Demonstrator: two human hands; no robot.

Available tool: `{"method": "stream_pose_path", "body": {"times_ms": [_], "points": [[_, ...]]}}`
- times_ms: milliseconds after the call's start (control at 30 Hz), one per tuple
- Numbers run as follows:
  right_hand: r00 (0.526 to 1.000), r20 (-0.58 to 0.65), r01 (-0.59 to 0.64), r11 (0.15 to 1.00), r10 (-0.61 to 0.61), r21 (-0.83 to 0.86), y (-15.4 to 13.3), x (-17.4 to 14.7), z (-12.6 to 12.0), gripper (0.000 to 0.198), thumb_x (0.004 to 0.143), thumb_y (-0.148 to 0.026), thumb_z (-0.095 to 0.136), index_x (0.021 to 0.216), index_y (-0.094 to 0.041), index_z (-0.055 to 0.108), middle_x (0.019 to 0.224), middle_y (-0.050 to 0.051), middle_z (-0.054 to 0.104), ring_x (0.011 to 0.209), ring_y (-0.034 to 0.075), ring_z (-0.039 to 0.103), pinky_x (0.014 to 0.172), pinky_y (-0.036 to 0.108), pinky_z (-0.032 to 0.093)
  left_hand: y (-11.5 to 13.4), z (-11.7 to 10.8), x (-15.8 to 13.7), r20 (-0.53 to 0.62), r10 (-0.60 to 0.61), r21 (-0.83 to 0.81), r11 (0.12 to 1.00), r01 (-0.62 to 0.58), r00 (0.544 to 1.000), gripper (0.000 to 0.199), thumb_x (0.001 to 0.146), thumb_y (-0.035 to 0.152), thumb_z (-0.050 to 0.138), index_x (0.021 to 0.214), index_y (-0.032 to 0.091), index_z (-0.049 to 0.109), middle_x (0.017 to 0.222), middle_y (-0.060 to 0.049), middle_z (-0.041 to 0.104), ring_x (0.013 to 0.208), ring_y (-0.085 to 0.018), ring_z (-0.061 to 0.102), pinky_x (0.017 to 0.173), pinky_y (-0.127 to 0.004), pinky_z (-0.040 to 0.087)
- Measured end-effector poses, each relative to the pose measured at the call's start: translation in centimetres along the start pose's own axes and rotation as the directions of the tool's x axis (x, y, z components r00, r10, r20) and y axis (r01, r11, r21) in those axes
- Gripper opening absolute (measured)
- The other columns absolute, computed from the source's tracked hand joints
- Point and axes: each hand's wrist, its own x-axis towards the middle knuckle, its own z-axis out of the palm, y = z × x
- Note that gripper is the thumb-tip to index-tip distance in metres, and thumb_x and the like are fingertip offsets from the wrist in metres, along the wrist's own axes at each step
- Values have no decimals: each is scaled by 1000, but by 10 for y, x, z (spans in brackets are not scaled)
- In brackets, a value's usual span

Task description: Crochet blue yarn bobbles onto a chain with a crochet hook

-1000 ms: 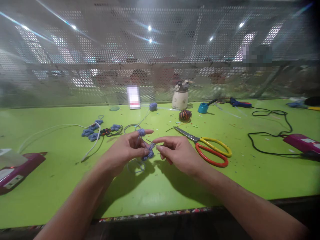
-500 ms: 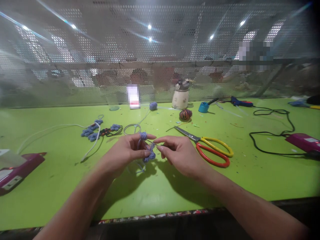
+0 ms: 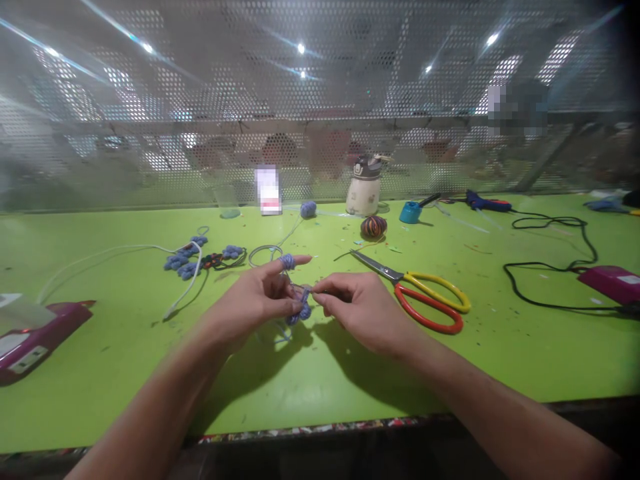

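Note:
My left hand pinches a small blue-purple yarn piece between thumb and fingers. Yarn of the same colour is wound around its raised index finger. My right hand is closed in a pinch at the piece's upper edge, on a thin needle-like tool that is mostly hidden by the fingers. From the left hand a strand runs back to a small purple yarn ball. Beyond that hand lie a thin grey ring and several blue yarn flowers.
Scissors with red and yellow handles lie right of my hands. Behind are a multicolour yarn ball, a bottle, a blue pot and a phone-like screen. Power strips and cables flank the table; a perforated panel stands behind.
My left index finger has lifted a little, spreading away from the yarn piece. The right fingertips stay close to the piece, with the tool drawn slightly. The view has shifted slightly.

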Motion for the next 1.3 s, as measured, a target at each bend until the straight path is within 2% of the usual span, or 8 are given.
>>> {"method": "stream_pose_path", "body": {"times_ms": [200,1033,1300], "points": [[996,4,92,993,-91,-72,3,-3,1,14,84,-11,61,83,-14,75,73,4,72,64,14,58,61,26,42,0,1,0,-49,-8,10,1000,9,999,76,62,17,81,133,14,52,70,3,61,67,-14,55,66,-29,44],[989,23,150,982,-148,-116,4,-5,1,15,86,-11,61,86,-15,75,78,6,74,69,16,62,64,28,44,-2,1,0,-42,-7,-3,1000,7,999,78,66,17,80,136,12,48,72,2,63,68,-13,58,68,-29,46],[988,-7,151,985,-152,-85,2,-4,1,17,86,-10,60,88,-14,76,80,5,75,70,15,63,66,26,45,0,1,-1,3,-10,-3,1000,10,1000,82,62,17,81,136,11,47,70,3,62,67,-13,55,66,-28,44]]}}
